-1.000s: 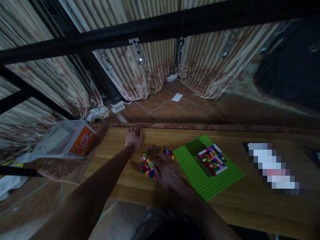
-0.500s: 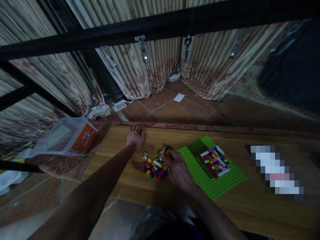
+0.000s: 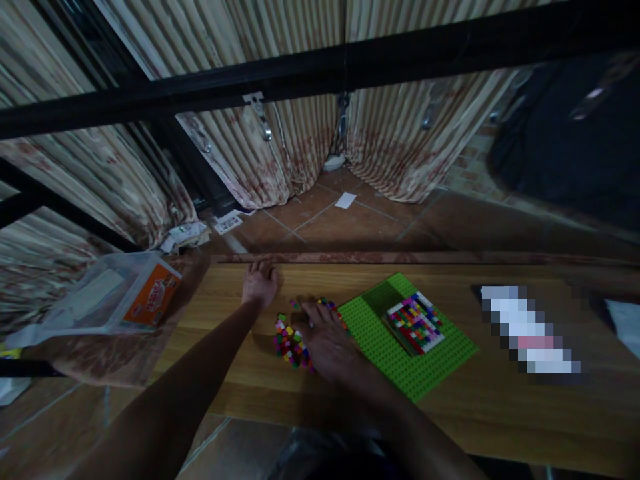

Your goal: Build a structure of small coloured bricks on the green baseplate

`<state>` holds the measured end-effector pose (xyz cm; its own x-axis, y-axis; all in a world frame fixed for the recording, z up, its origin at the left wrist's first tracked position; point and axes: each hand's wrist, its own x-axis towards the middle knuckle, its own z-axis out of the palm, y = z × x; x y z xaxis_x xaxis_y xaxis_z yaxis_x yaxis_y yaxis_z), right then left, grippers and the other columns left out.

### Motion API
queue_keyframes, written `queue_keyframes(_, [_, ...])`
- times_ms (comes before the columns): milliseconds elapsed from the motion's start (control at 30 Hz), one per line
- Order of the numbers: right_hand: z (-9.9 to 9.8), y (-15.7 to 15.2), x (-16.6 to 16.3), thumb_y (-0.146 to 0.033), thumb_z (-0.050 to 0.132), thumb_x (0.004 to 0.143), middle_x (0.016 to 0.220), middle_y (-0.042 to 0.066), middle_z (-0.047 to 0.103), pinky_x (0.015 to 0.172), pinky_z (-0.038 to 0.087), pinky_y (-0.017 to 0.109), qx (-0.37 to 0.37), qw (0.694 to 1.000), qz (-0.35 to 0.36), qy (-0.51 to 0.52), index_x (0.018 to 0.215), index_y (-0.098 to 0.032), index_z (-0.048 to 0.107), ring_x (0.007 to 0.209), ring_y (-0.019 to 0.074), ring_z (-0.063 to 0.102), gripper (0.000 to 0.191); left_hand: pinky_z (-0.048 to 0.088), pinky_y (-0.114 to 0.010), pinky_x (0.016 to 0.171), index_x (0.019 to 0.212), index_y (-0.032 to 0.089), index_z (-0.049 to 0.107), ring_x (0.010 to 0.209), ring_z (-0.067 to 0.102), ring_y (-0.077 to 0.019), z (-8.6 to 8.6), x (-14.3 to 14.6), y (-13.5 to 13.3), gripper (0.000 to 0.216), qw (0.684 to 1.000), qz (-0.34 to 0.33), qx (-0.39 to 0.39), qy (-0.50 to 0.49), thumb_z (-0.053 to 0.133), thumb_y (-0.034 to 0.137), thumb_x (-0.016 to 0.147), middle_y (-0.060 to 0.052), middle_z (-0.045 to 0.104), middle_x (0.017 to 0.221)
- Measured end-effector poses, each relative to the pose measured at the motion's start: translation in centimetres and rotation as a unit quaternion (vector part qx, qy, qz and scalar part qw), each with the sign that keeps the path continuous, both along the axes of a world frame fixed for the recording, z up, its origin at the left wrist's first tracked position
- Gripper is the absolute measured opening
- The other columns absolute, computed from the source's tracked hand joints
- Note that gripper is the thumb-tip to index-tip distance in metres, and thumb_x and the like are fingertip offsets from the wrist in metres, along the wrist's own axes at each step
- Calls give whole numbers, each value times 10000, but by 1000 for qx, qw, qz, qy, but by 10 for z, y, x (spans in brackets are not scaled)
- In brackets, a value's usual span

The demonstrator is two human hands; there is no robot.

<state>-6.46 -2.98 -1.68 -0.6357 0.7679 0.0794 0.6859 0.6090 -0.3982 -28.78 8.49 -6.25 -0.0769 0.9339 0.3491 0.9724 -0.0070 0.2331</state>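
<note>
1. The left hand [image 3: 259, 285] lay flat and open on the wooden surface [image 3: 500, 407], close to its far edge, with nothing in it.
2. The right hand [image 3: 325, 337] rested palm down on a pile of small coloured bricks [image 3: 286, 339], fingers loosely spread; I could not tell whether any brick was caught under them.
3. The pile sat between the two hands, part of it hidden beneath the right palm and a few bricks scattered towards the left hand.
4. Just beside the right hand lay a green baseplate [image 3: 380, 340], turned at an angle, carrying a square mosaic of bricks [image 3: 414, 323] in many colours.
5. Off to the left, a clear plastic box with an orange label [image 3: 115, 300] rested tilted on a patterned cloth [image 3: 100, 353].
</note>
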Motion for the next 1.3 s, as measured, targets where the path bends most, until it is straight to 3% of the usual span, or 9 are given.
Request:
queue_keyframes(233, [1,0,-3,-132,458,929,1428,120,446,1090,317,458,2,999,-6,32,1114,-172,626,1335,283,347,252,356,-420,1078,1108,152,602,1167,505,-265,4,0,-1,352,1000,-5,-6,13,405,324,874,-129,617,1171])
queue_keyframes(367, [7,-2,2,-144,488,918,1162,103,615,970,426,381,0,998,-17,57,978,-167,648,1097,241,515,172,374,-421,1058,1109,179,599,1191,492,-262,6,0,-1,356,1000,2,-11,6,382,343,880,-107,604,1203])
queue_keyframes(500, [14,-7,10,-129,496,896,920,74,653,881,459,323,10,996,-15,92,919,-167,627,892,203,570,139,377,-431,1053,1138,178,590,1193,488,-275,8,-1,1,377,1000,1,-19,6,381,349,875,-117,597,1208])
queue_keyframes(733, [12,-21,22,-122,455,916,1168,72,644,954,444,302,-72,954,-124,264,1252,-194,540,1088,186,580,354,380,-426,1053,1128,153,595,1170,500,-289,13,-1,0,419,998,2,-44,37,346,380,878,-137,607,1157])
queue_keyframes(867, [11,-25,29,-87,469,886,1055,41,657,884,465,287,-117,935,-134,306,1085,-226,643,992,167,603,298,380,-444,1052,1187,134,570,1195,480,-303,14,-3,1,469,998,-2,-46,45,326,398,884,-153,585,1208])
queue_keyframes(967, [5,-24,32,-98,509,849,945,21,661,791,477,266,-172,887,-175,390,989,-214,658,879,153,614,235,364,-446,1068,1186,134,573,1194,478,-307,14,-2,2,471,998,-8,-48,40,335,400,879,-152,584,1208])
queue_keyframes(1100, [-8,-21,31,-224,607,793,732,-27,613,616,454,224,-311,744,-208,554,865,-198,624,663,119,571,78,378,-448,1057,1220,149,557,1198,480,-307,15,0,0,473,999,6,-46,28,353,402,876,-147,574,1231])
queue_keyframes(1200, [-14,-18,30,-344,712,713,671,-45,583,548,439,209,-371,654,-214,624,783,-197,600,569,95,527,198,379,-443,1058,1201,149,571,1200,483,-300,16,2,-2,459,999,12,-46,23,362,399,877,-149,579,1224])
queue_keyframes(1300, [-15,-17,29,-417,779,633,654,-44,593,505,441,209,-385,611,-232,652,762,-198,608,529,91,518,306,370,-435,1069,1192,157,575,1206,482,-291,15,1,-1,437,999,7,-38,18,377,381,873,-142,581,1228])
